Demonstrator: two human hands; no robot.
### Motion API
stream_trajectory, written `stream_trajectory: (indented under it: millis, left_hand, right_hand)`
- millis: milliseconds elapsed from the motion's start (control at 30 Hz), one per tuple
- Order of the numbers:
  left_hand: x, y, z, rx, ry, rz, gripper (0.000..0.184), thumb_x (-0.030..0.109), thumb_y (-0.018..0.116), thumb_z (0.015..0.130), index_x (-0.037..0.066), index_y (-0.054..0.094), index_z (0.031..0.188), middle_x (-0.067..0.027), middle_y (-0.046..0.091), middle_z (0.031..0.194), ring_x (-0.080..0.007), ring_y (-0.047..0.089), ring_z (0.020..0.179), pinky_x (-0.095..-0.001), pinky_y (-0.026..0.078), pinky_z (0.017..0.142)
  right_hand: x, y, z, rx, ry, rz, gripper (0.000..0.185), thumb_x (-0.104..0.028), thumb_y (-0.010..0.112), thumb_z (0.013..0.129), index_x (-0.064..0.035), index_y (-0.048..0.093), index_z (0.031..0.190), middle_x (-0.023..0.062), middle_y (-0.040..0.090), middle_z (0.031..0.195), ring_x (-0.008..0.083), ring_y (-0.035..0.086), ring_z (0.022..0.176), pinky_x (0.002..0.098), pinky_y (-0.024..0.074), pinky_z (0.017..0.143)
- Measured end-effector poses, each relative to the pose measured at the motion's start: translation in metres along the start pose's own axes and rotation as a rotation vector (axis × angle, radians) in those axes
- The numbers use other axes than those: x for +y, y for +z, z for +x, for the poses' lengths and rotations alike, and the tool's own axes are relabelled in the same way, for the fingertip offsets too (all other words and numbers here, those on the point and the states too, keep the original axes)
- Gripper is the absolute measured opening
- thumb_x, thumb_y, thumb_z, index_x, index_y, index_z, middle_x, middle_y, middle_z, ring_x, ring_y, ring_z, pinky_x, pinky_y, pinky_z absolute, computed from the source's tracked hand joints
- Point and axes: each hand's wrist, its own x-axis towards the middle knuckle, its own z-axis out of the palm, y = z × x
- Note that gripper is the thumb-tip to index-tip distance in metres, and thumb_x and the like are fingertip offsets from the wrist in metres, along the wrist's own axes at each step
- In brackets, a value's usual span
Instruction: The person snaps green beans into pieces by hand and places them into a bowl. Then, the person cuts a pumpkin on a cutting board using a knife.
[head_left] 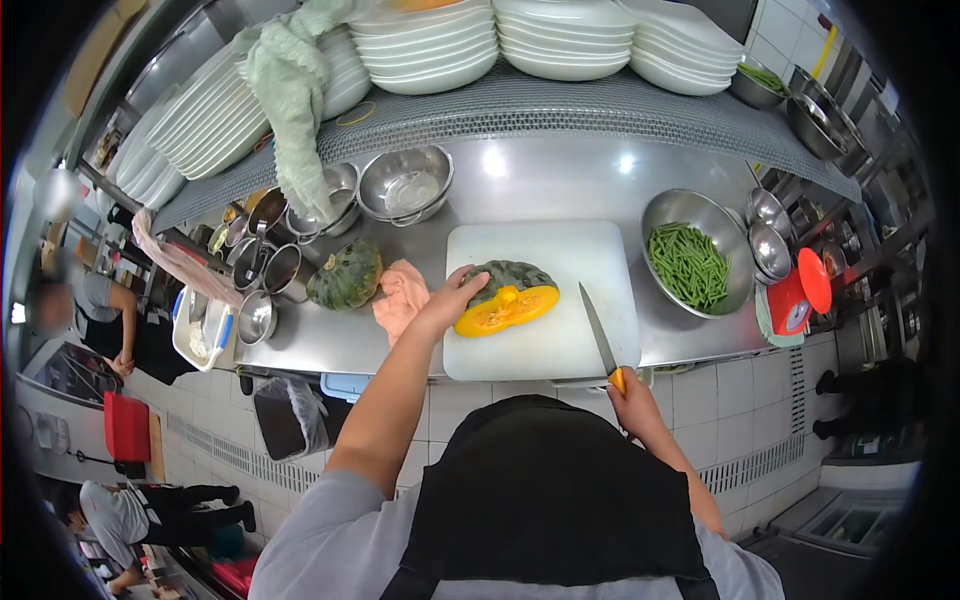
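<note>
A cut piece of pumpkin lies on the white cutting board, its orange flesh and seeds facing me and its dark green rind at the back. My left hand grips the left end of this piece. My right hand is closed round the yellow handle of a kitchen knife. The blade points away from me over the right part of the board, apart from the pumpkin. Left of the board are a crumpled pink cloth and another green pumpkin, whose far side is hidden.
A steel bowl of green beans stands right of the board, beside a red scale. Steel bowls and pots sit at the back left. Stacked white plates fill the shelf above. Other people are at left.
</note>
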Motion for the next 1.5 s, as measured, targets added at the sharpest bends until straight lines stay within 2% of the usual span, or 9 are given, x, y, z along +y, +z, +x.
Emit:
stream_trajectory:
  millis: [100,433,633,833,1033,1300,1400,1467,1500]
  left_hand:
    - [0.005,0.005,-0.013,0.001,0.006,0.058,0.084,0.049,0.067,0.093,0.001,0.032,0.152,-0.0193,0.051,0.142,-0.0255,0.052,0.128,-0.0336,0.042,0.106]
    - [0.0,0.013,-0.033,0.021,-0.01,0.177,0.104,0.048,0.082,0.077,0.005,0.026,0.154,-0.0234,0.058,0.133,-0.0298,0.057,0.124,-0.0363,0.044,0.105]
    - [-0.015,0.036,-0.042,0.209,0.22,0.191,0.096,0.042,0.084,0.074,0.002,0.037,0.147,-0.0219,0.059,0.131,-0.0306,0.06,0.121,-0.0357,0.046,0.104]
    - [0.0,0.044,-0.051,0.24,0.436,0.372,0.095,0.031,0.087,0.072,0.003,0.037,0.147,-0.0202,0.057,0.134,-0.0305,0.057,0.122,-0.0367,0.044,0.106]
    - [-0.011,0.044,-0.06,0.378,0.76,0.704,0.096,0.028,0.088,0.066,0.008,0.041,0.147,-0.0179,0.047,0.139,-0.0376,0.051,0.126,-0.0438,0.049,0.1]
    - [-0.038,0.038,-0.043,0.395,0.778,0.808,0.109,0.035,0.09,0.065,0.008,0.031,0.152,-0.0185,0.045,0.139,-0.0396,0.047,0.127,-0.0473,0.045,0.104]
    - [-0.036,0.038,-0.035,0.438,0.692,0.673,0.114,0.039,0.091,0.064,0.003,0.028,0.152,-0.0198,0.045,0.14,-0.041,0.047,0.128,-0.0471,0.042,0.107]
    - [-0.033,0.042,-0.03,0.312,0.586,0.619,0.111,0.039,0.091,0.064,0.001,0.032,0.15,-0.0223,0.047,0.141,-0.0411,0.046,0.131,-0.0461,0.041,0.109]
    - [-0.031,0.041,-0.03,0.313,0.585,0.616,0.111,0.039,0.091,0.064,0.001,0.032,0.15,-0.0223,0.047,0.141,-0.0411,0.046,0.131,-0.0461,0.041,0.109]
  right_hand:
    - [-0.004,-0.007,0.003,-0.077,0.036,0.026,0.027,-0.023,0.055,0.099,-0.0037,0.043,0.114,0.0244,0.066,0.087,0.0398,0.065,0.056,0.0438,0.0507,0.034]
    - [-0.02,-0.022,0.022,-0.235,0.032,-0.064,0.026,-0.021,0.054,0.099,-0.0021,0.041,0.111,0.025,0.064,0.087,0.04,0.064,0.054,0.0456,0.0514,0.034]
    - [-0.026,-0.016,0.024,-0.259,0.063,0.021,0.023,-0.02,0.056,0.099,-0.0035,0.042,0.107,0.0162,0.06,0.068,0.0277,0.059,0.045,0.0396,0.0467,0.033]
    - [-0.025,-0.008,0.036,-0.478,0.037,0.495,0.018,-0.018,0.056,0.1,-0.0053,0.044,0.096,0.0024,0.049,0.06,0.0134,0.049,0.04,0.0299,0.0404,0.036]
    - [-0.047,-0.016,0.045,-0.478,0.094,0.501,0.015,-0.017,0.055,0.099,-0.0055,0.046,0.096,0.0033,0.05,0.063,0.0132,0.046,0.039,0.0292,0.0392,0.036]
    - [-0.049,-0.03,0.033,-0.31,0.102,0.42,0.017,-0.018,0.055,0.099,-0.0035,0.047,0.1,0.0064,0.053,0.064,0.0135,0.051,0.042,0.0306,0.0403,0.036]
    - [-0.059,-0.042,0.029,-0.222,0.029,0.108,0.021,-0.022,0.056,0.099,-0.0031,0.049,0.105,0.015,0.061,0.07,0.0256,0.061,0.051,0.0386,0.0474,0.046]
    - [-0.053,-0.038,0.038,-0.117,-0.223,-0.067,0.028,-0.028,0.055,0.1,-0.0034,0.049,0.111,0.0222,0.066,0.08,0.0398,0.067,0.07,0.0475,0.051,0.062]
    - [-0.062,-0.04,0.037,-0.119,-0.222,-0.07,0.028,-0.028,0.055,0.1,-0.0034,0.049,0.111,0.0222,0.066,0.08,0.0398,0.067,0.07,0.0475,0.051,0.062]
